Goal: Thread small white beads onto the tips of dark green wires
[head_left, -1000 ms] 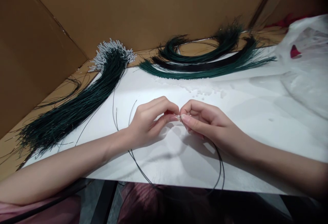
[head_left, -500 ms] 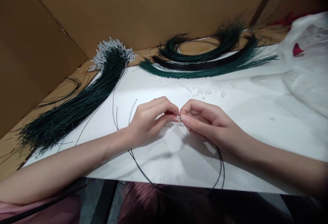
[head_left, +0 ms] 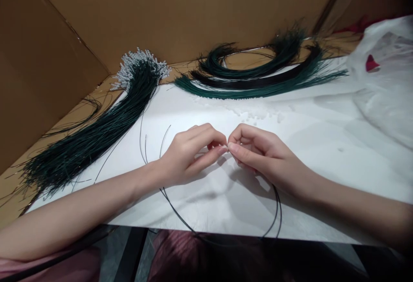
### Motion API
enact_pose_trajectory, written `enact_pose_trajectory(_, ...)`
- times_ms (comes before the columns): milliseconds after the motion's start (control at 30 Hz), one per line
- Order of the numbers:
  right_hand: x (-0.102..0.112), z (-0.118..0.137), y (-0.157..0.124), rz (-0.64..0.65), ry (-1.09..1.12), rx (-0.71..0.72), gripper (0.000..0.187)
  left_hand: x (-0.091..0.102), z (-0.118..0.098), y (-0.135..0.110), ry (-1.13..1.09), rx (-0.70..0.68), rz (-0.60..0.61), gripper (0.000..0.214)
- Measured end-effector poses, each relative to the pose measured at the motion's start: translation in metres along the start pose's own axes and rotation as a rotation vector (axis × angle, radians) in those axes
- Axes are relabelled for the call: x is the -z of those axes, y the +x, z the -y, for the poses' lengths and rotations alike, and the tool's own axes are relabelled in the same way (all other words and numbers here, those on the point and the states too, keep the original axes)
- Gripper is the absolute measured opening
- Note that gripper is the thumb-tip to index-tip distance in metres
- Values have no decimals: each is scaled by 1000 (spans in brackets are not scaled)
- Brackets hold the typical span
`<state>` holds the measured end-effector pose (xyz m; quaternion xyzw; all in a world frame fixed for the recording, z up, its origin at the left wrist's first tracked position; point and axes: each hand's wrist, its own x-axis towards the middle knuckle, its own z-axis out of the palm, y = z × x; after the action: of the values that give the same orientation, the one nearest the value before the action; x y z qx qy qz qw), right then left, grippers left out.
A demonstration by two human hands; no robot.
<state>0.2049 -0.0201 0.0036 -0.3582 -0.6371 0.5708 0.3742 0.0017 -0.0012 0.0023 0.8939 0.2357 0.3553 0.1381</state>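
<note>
Held left hand (head_left: 190, 150) and right hand (head_left: 264, 150) fingertip to fingertip, pinched narrow on a tiny pale piece (head_left: 227, 147), mostly hidden between them. Had dark wires (head_left: 180, 216) looped below the fingers (head_left: 245, 154), a white-tipped green bundle (head_left: 109, 131) to their left, curved strands (head_left: 251, 85) and white bits (head_left: 250, 115) beyond.

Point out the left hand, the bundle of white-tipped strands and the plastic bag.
Left hand (head_left: 182, 155), head view: back of the hand.
Bundle of white-tipped strands (head_left: 108, 131), head view: dark middle length.
Plastic bag (head_left: 387, 92), head view: whitish side.
</note>
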Motion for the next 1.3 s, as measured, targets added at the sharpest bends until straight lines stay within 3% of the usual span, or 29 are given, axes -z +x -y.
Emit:
enact_pose_trajectory(433, 0, 3, -1, 31, 47, -110, 20, -5, 7, -3, 207, -172, -34, 16)
enact_pose_trajectory(667, 0, 3, 3, 21, 56, -115, 20, -1, 5, -1, 191, -130, -40, 11)
enact_pose_trajectory(1300, 0, 3, 1, 31, 57, -143, 22, -5, 7, 1, 291, -243, -73, 11)
